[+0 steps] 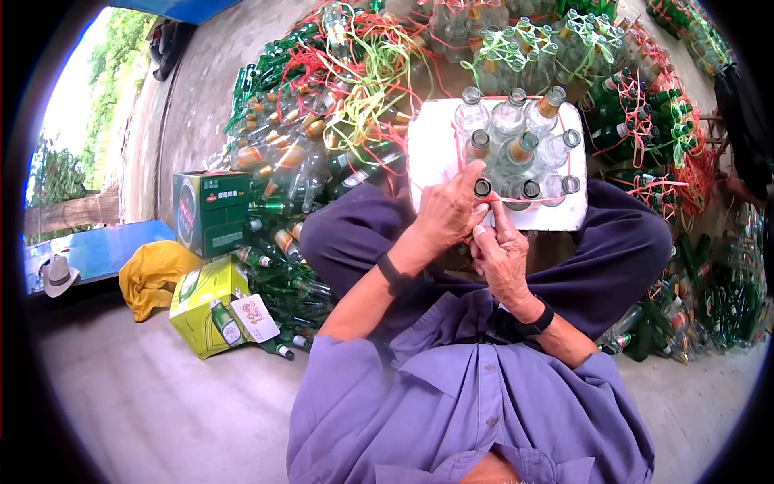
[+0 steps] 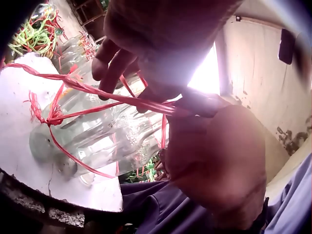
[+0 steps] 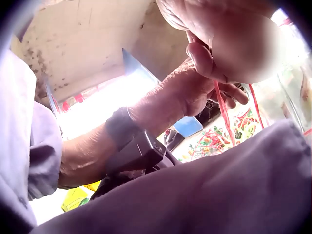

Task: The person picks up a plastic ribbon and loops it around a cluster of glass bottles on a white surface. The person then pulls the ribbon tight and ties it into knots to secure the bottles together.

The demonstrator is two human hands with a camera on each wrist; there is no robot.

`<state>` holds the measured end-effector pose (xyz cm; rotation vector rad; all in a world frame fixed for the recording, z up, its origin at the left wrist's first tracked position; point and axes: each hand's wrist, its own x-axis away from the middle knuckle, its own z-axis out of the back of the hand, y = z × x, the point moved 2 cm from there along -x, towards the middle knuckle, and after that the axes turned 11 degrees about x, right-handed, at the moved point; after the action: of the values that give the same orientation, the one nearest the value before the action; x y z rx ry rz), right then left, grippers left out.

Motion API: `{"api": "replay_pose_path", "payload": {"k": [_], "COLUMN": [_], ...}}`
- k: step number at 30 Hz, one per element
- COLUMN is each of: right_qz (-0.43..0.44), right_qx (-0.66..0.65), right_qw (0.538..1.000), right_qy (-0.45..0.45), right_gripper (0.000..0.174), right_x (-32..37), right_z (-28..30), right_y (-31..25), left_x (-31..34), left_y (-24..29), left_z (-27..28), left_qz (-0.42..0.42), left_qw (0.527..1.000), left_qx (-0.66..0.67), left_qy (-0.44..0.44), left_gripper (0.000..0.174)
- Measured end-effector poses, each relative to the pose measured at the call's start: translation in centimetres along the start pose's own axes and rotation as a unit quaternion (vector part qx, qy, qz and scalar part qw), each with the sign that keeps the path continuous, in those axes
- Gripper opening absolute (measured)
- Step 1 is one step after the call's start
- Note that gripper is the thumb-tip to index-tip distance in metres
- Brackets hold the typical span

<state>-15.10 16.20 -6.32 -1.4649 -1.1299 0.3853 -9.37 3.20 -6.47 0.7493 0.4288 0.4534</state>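
Several clear glass bottles [image 1: 522, 151] stand bunched on a white board [image 1: 430, 129], with red plastic twine [image 2: 73, 81] looped round them. A knot [image 2: 47, 121] with frayed ends shows low on the bundle in the left wrist view. My left hand [image 1: 448, 211] pinches the twine at the near side of the bundle, beside a bottle mouth [image 1: 482, 188]. Just right of it, my right hand [image 1: 501, 256] also pinches twine, the two hands nearly meeting. A twisted strand runs taut to the fingers in the left wrist view; in the right wrist view a red strand [image 3: 224, 114] hangs below them.
Tangled red and green twine [image 1: 375, 85] lies over bottles at the back left. Tied bottle bundles [image 1: 516, 56] stand behind the board, green ones [image 1: 637, 121] to the right. A green carton [image 1: 222, 211], a yellow-green carton [image 1: 211, 302] and a yellow cloth [image 1: 153, 274] sit at left.
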Motion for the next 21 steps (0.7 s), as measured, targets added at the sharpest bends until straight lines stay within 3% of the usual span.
{"api": "replay_pose_path", "payload": {"k": [4, 6, 13, 21], "right_qz": [-0.041, -0.074, -0.145, -0.111], "right_qx": [-0.010, -0.098, -0.258, -0.170], "right_qw": [0.999, 0.992, 0.955, 0.978], "right_qy": [-0.003, 0.005, 0.020, 0.053], "right_gripper": [0.057, 0.046, 0.027, 0.022], "right_x": [0.1, -0.2, -2.3, -1.8], "right_z": [0.1, 0.4, 3.1, 3.2], "right_y": [-0.7, -0.7, 1.0, -0.3], "left_x": [0.3, 0.1, -0.4, -1.0], "left_y": [-1.0, -0.8, -0.3, -0.3], "left_z": [-1.2, -0.9, 0.4, 0.8], "left_qz": [0.007, 0.008, -0.004, -0.026], "left_qw": [0.998, 0.996, 0.987, 0.993], "left_qx": [0.063, 0.088, 0.154, 0.112], "left_qy": [-0.017, -0.011, -0.040, -0.039], "left_gripper": [0.066, 0.065, 0.051, 0.042]}}
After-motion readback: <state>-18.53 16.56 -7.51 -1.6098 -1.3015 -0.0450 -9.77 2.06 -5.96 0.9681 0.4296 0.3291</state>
